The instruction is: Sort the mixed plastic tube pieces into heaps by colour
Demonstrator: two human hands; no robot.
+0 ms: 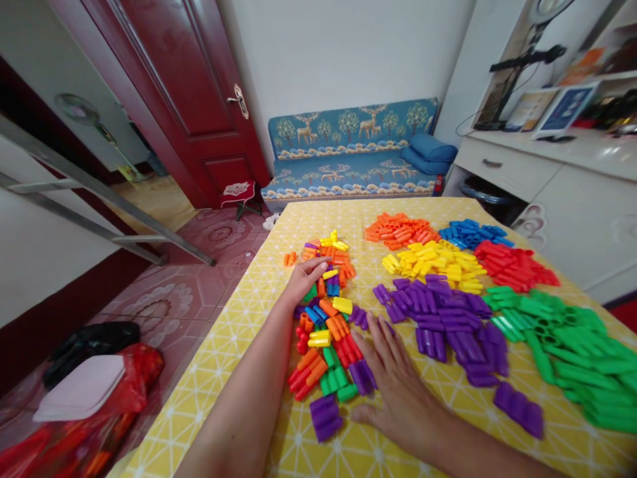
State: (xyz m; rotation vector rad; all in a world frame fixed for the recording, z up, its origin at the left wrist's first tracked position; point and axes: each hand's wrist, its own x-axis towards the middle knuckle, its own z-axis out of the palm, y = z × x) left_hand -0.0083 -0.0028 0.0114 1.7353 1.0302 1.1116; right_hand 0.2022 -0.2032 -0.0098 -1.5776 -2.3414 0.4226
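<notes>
My left hand [304,277] rests at the left side of a mixed-colour heap of small ribbed plastic tube pieces [337,326], its fingers stretched over the upper part. A yellow piece [330,273] lies right by its fingertips; no held piece shows. Spread wide and palm down, my right hand [391,375] is at the heap's right edge, beside purple pieces [362,376]. Another purple piece [326,418] sits apart at the near end. To the right lie single-colour piles: purple [442,318], yellow [432,262], orange [401,229], blue [472,234], red [515,265] and green [572,352].
The yellow patterned tablecloth [239,345] covers the table. Beyond it stands a blue sofa [348,169]. A white cabinet [582,199] borders the right side. On the left are a metal ladder [99,189], a red door [184,86] and bags [94,345] on the floor.
</notes>
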